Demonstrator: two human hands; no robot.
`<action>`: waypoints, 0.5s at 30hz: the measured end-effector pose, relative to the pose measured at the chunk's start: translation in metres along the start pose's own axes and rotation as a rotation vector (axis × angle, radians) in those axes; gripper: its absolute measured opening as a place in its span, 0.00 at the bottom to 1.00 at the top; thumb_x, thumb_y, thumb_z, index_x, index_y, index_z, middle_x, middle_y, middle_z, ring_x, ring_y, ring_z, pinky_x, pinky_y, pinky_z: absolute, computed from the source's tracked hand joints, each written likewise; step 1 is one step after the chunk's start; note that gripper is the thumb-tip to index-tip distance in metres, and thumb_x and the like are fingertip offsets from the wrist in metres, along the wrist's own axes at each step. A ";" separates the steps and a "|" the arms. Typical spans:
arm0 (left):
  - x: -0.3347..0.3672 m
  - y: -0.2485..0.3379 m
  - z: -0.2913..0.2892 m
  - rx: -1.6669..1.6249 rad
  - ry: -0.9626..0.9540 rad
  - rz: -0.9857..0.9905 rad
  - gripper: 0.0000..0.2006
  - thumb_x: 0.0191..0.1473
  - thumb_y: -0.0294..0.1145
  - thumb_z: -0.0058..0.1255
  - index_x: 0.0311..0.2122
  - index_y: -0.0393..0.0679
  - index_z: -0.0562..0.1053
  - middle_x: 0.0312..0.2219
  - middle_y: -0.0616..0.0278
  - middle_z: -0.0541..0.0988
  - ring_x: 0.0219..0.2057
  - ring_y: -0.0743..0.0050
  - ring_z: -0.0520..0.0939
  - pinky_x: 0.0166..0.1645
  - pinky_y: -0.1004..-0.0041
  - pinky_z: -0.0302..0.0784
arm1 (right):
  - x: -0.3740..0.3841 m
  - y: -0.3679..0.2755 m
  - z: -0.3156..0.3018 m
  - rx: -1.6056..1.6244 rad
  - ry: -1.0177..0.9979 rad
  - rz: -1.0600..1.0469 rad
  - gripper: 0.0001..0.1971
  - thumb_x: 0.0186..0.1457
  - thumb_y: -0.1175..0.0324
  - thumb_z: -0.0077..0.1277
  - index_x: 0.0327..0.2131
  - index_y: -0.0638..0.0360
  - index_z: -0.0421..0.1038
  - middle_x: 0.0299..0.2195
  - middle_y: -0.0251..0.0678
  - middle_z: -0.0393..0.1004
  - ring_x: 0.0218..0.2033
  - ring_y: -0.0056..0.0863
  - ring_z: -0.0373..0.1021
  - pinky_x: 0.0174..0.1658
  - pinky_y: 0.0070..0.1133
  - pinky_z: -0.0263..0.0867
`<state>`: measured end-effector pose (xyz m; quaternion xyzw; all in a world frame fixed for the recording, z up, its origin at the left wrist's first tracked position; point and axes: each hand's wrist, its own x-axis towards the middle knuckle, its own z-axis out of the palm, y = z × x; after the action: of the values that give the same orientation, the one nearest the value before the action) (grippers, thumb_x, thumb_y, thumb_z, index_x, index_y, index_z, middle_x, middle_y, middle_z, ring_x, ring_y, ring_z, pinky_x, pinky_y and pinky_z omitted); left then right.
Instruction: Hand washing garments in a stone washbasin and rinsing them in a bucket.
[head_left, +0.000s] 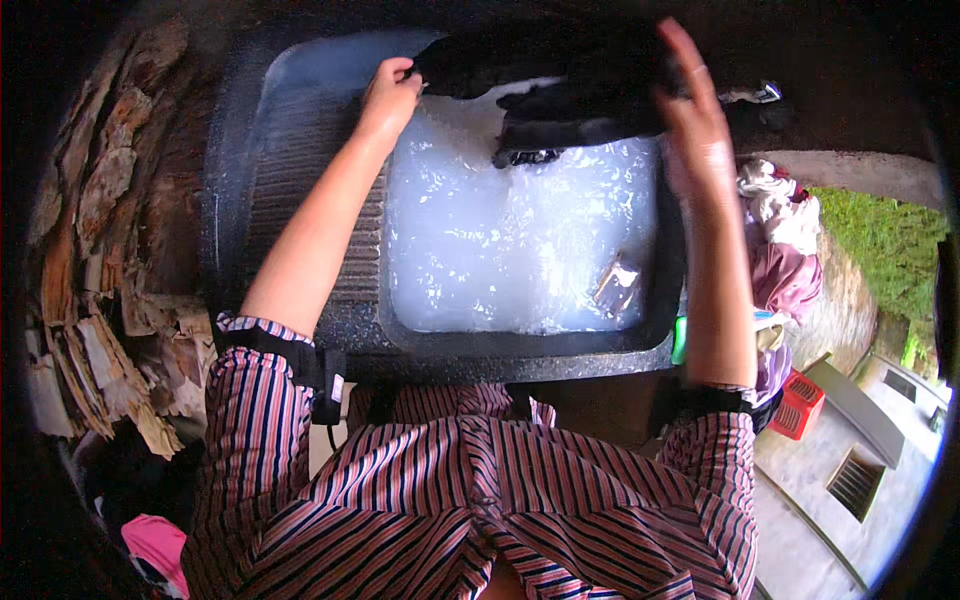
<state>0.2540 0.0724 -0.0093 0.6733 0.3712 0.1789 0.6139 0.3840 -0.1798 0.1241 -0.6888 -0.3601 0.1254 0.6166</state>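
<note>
A black garment (pixel 590 105) stretches across the far side of a dark speckled washing sink (pixel 530 368), its lower edge hanging over cloudy, bluish-white water (pixel 480 240). My left hand (pixel 393 92) pinches its left end, near the line between the ribbed washboard (pixel 315 190) and the basin. At the garment's right end is my right hand (pixel 697 115), smeared by motion. One finger points away from me, and the cloth lies against the palm side; whether the hand grips it does not show. The garment's far part fades into shadow.
A metal tap (pixel 765 93) sticks out at the far right. Crumpled white and mauve clothes (pixel 785 250) lie right of the sink, with a red plastic basket (pixel 798 405) beyond. Split firewood (pixel 110 370) is stacked at left. Pink cloth (pixel 157 548) lies at lower left.
</note>
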 end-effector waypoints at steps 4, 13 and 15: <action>-0.017 -0.026 0.000 0.123 -0.166 -0.090 0.14 0.49 0.31 0.44 0.43 0.44 0.65 0.36 0.62 0.69 0.35 0.75 0.71 0.35 0.74 0.69 | -0.043 0.108 0.004 0.054 0.236 0.427 0.27 0.42 0.83 0.38 0.50 0.56 0.58 0.48 0.40 0.62 0.50 0.26 0.57 0.51 0.16 0.49; -0.117 -0.034 0.005 0.004 -0.460 -0.390 0.09 0.50 0.32 0.43 0.37 0.42 0.67 0.27 0.64 0.72 0.27 0.78 0.74 0.28 0.80 0.67 | -0.089 0.255 0.057 -0.365 0.468 0.506 0.34 0.41 0.65 0.52 0.51 0.70 0.50 0.51 0.52 0.54 0.49 0.44 0.56 0.53 0.29 0.50; -0.125 -0.037 0.005 0.023 -0.453 -0.403 0.09 0.50 0.31 0.43 0.37 0.41 0.67 0.27 0.64 0.72 0.27 0.78 0.75 0.29 0.79 0.69 | -0.083 0.237 0.102 -0.218 0.215 0.630 0.31 0.46 0.59 0.47 0.50 0.69 0.52 0.48 0.54 0.58 0.46 0.46 0.58 0.52 0.29 0.51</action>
<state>0.1647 -0.0225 -0.0188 0.6156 0.3529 -0.1056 0.6966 0.3428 -0.1516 -0.1422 -0.8372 -0.0742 0.1972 0.5047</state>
